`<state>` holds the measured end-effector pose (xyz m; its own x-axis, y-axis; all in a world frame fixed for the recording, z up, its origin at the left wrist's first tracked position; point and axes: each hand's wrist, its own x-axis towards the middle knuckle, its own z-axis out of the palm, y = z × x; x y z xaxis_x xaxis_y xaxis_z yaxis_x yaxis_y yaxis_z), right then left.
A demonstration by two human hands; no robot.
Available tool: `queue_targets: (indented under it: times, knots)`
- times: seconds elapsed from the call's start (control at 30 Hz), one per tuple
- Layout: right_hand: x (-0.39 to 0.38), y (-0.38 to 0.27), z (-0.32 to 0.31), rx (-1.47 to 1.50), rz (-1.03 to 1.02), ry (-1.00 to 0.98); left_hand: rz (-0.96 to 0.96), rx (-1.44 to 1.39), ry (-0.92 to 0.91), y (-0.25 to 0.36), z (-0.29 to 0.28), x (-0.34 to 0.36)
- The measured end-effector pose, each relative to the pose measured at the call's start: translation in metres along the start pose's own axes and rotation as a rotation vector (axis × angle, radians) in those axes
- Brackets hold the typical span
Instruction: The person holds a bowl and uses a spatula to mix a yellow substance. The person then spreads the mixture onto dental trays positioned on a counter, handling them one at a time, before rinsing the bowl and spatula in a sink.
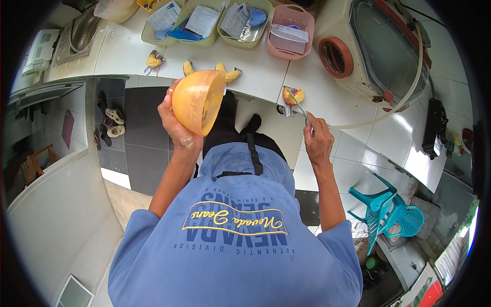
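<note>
Progress, as far as I could judge from the head view, sat somewhere in the middle: the left hand [176,125] had an orange mixing bowl [198,101] lifted clear of the white tiled tabletop [266,66] and tipped on its side, its mouth turned toward the right, while the right hand [318,139] pinched a thin spatula [297,104] whose tip reached a small yellow-orange cast [292,95] near the tabletop's front edge. I took it that filling or dressing that cast was under way; whether anything was left in the bowl I could not tell.

The left grip was wrapped firmly round the bowl's base, fingers curled shut on it. The right grip was closed on the spatula's handle between thumb and fingertips.

The bowl looked like soft, smooth, slightly translucent rubber, round as half a ball. Other yellow casts [225,72] lay on the tabletop behind the bowl, lumpy and matt, another [153,60] further left. Perforated plastic baskets, green [244,23] and pink [289,30], held papers along the back. A cream box-shaped machine [378,46] with a round red-rimmed port stood at the right, a pale hose [404,100] curving from it.
</note>
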<state>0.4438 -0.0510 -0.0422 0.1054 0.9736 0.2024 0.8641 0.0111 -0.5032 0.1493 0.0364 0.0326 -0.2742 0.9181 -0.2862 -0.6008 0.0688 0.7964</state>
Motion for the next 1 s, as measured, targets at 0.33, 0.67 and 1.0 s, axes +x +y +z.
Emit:
queue_targets:
  times: [0.33,0.67,1.0]
  knots:
    - [0.008,-0.005,-0.029,-0.120,-0.016,0.034,-0.024,-0.040,-0.004,0.003,-0.003,0.001]
    - [0.010,0.008,-0.025,-0.019,-0.078,-0.041,-0.031,-0.046,0.014,-0.002,-0.009,0.003]
    - [0.018,0.011,-0.025,-0.053,-0.066,-0.024,-0.039,-0.017,0.057,0.000,-0.013,0.001]
